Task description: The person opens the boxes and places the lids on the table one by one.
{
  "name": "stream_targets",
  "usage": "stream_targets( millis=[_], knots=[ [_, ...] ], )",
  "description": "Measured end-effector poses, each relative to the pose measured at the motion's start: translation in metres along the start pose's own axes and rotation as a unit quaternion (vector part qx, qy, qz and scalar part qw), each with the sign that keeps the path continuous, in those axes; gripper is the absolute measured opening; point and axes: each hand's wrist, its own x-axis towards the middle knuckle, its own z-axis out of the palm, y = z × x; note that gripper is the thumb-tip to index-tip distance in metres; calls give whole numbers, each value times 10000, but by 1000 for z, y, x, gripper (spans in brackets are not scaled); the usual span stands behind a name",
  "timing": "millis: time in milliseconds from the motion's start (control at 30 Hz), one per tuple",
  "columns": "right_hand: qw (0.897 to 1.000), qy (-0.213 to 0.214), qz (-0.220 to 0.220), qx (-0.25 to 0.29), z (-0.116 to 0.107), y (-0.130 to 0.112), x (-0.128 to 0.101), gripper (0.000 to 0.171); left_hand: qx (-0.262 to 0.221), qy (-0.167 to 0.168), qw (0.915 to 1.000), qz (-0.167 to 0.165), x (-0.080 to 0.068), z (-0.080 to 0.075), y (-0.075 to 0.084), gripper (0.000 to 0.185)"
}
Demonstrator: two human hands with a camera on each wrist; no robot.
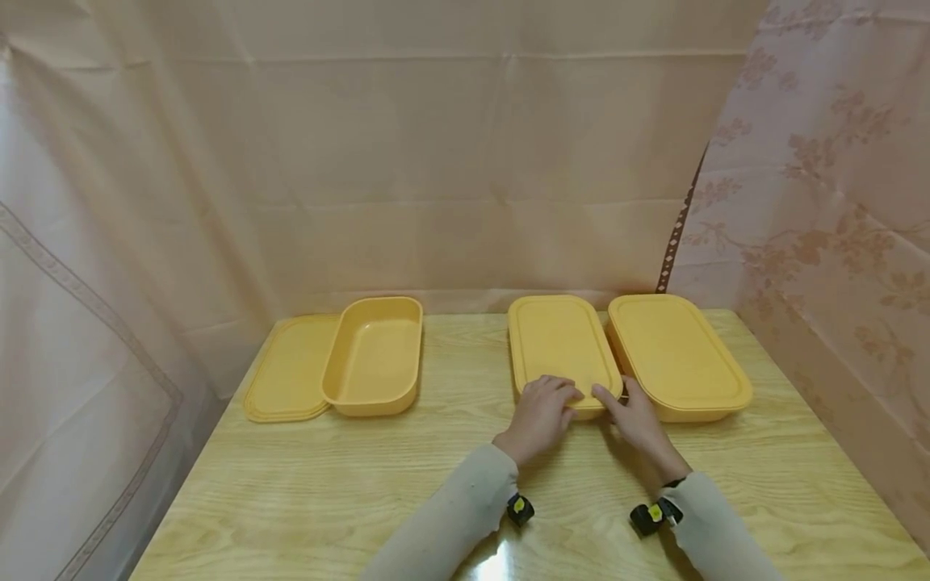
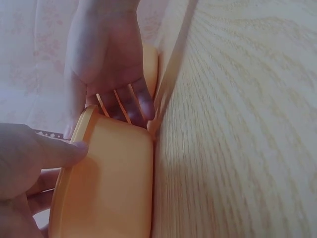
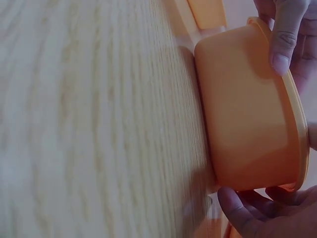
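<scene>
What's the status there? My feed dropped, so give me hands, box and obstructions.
Left hand and right hand both press the near edge of the lidded box. Second lidded box sits alongside on its right. Nothing blocks.

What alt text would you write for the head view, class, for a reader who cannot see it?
Two hands, left hand and right hand, rest on the near end of a lidded yellow box on a wooden table. A second lidded box sits just to its right; an open box leans on a loose lid at far left.
</scene>
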Motion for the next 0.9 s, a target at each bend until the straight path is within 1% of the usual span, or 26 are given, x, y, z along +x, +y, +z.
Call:
stream_targets(
  millis=[67, 233, 433, 500, 667, 767, 900],
  knots=[
    [9998, -162, 71, -58, -2, 1, 1, 73, 15, -57, 10000, 24, 0, 0, -1, 21],
    [9988, -380, 200, -253, -7, 2, 0, 78, 109, -240, 9996, 130, -1, -3, -4, 22],
    [9982, -531, 66, -270, -9, 8, 0, 86, -4, -399, 9990, 192, -2, -4, -5, 25],
    [9983, -531, -46, -232, -8, 10, 1, 88, 43, -422, 9989, 198, -1, -5, -4, 25],
    [9983, -424, -356, -165, -6, 13, 3, 88, 466, -539, 9973, 162, 0, -8, -1, 26],
    [9984, -349, -399, -204, -6, 14, 4, 87, 772, -655, 9948, 108, 0, -10, 2, 25],
    [9984, -214, -399, -348, -7, 16, 4, 83, 1085, -691, 9916, 118, 2, -11, 8, 20]
  ],
)
